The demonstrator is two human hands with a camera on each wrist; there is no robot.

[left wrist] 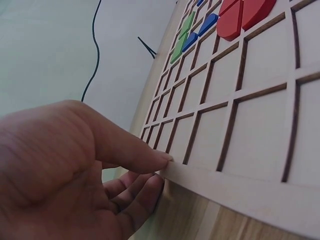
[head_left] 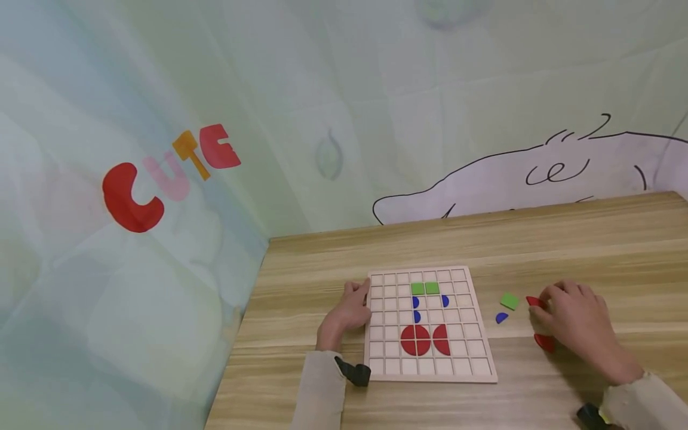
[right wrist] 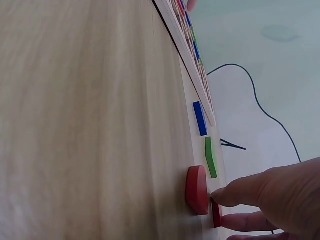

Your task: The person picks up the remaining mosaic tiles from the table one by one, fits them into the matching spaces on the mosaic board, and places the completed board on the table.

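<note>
A wooden grid board [head_left: 463, 331] lies on the table, with my left hand [head_left: 350, 310] at its left edge. In the left wrist view the thumb [left wrist: 145, 159] presses on the rim, with the other fingers curled against the side below. My right hand [head_left: 577, 322] pinches a red quarter-circle piece [right wrist: 216, 214] between thumb and finger, low at the table. Another red piece [head_left: 544, 343] lies just nearer the person. Left of that hand are a loose green square [head_left: 509, 301] and a blue half-circle [head_left: 501, 318].
Set in the board are two green squares [head_left: 417, 288], several blue half-circles [head_left: 445, 301], a full circle of red quarters [head_left: 409, 332] and a red half made of two quarters [head_left: 442, 340]. A printed cloth wall [head_left: 333, 107] rises behind the wooden table [head_left: 317, 257] and at its left.
</note>
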